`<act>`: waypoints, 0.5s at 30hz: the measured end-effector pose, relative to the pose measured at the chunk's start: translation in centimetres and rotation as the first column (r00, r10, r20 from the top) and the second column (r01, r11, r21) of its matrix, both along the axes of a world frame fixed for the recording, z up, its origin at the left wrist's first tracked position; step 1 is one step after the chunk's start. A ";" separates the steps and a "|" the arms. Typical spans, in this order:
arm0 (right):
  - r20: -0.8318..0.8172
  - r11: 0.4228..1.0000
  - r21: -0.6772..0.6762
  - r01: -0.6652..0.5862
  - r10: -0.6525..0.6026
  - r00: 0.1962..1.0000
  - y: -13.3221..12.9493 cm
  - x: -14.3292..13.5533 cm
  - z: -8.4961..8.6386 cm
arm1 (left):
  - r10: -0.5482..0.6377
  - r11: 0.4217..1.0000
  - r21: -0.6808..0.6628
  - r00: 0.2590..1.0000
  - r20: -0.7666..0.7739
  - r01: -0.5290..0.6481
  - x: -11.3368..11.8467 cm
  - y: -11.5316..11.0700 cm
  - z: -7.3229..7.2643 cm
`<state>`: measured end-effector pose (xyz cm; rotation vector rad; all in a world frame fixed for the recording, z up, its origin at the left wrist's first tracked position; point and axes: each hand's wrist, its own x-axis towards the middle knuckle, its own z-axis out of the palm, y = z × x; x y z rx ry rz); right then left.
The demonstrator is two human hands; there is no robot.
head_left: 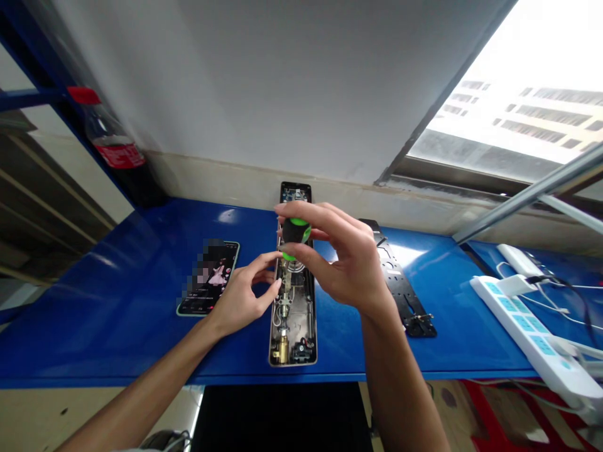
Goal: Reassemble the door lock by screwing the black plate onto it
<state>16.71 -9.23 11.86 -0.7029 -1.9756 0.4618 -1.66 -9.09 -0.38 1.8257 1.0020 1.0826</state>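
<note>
Two bare forearms (155, 370) come in over the near edge of the blue worktop (151, 282). The right hand (346, 263) is raised over a long, narrow case (296, 323), its grip closed around the green-and-black handle of a screwdriver (296, 233), which points down toward the case. The left hand (245, 292) is at the case's left edge, its grip released: thumb and forefinger stand apart with nothing seen between them. Whether they touch the edge, I cannot tell.

The case lies lengthwise in the middle of the worktop, its inner side up, showing metal parts and a brass cylinder (282, 350) at the near end. A phone (211, 282) with a lit screen lies left of it, just beyond the left hand. Right of the case lies a black plate (407, 289) with holes, partly behind the right hand; farther right is a white power strip (518, 320). A bottle (120, 150) with a red cap stands at the back left.
</note>
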 end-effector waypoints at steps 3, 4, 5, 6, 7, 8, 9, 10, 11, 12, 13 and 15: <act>-0.040 0.988 0.063 0.140 -0.137 0.990 0.2 0.0 -0.4 | 0.004 1.000 0.007 1.000 -0.012 -0.004 -0.1 0.1 -0.2; -0.049 0.983 0.069 0.170 -0.167 0.985 0.3 0.0 -0.6 | 0.007 1.000 0.010 1.000 -0.019 -0.007 -0.2 0.2 -0.3; -0.051 0.979 0.071 0.191 -0.187 0.981 0.4 0.1 -1.0 | 0.012 1.000 0.015 1.000 -0.028 -0.011 -0.2 0.3 -0.3; -0.048 0.978 0.064 0.199 -0.196 0.979 0.4 0.2 -1.3 | 0.018 1.000 0.024 0.999 -0.040 -0.017 -0.2 0.3 -0.3; -0.044 0.979 0.050 0.198 -0.196 0.980 0.3 0.5 -1.7 | 0.027 0.999 0.042 0.998 -0.062 -0.024 -0.2 0.4 -0.2; -0.046 0.980 0.033 0.197 -0.195 0.980 0.2 0.7 -2.0 | 0.049 0.996 0.074 0.995 -0.091 -0.042 -0.2 0.5 0.0; -0.059 0.980 0.018 0.200 -0.199 0.978 0.0 1.1 -2.4 | 0.082 0.991 0.120 0.989 -0.126 -0.067 -0.2 0.5 0.3; -0.085 0.977 0.014 0.213 -0.211 0.974 -0.2 1.6 -2.6 | 0.121 0.980 0.179 0.979 -0.163 -0.092 -0.1 0.5 0.6; -0.123 0.971 0.020 0.237 -0.233 0.965 -0.5 2.1 -2.8 | 0.161 0.963 0.245 0.968 -0.195 -0.110 0.1 0.5 1.1; -0.170 0.962 0.033 0.271 -0.262 0.950 -0.7 2.7 -3.0 | 0.196 0.943 0.310 0.956 -0.220 -0.122 0.3 0.5 1.6; -0.220 0.948 0.047 0.315 -0.298 0.929 -0.9 3.4 -3.0 | 0.215 0.922 0.370 0.947 -0.237 -0.117 0.5 0.5 2.1; -0.297 0.906 0.066 0.418 -0.383 0.875 -1.3 4.9 -3.0 | 0.208 0.889 0.453 0.943 -0.259 -0.072 1.3 0.5 3.2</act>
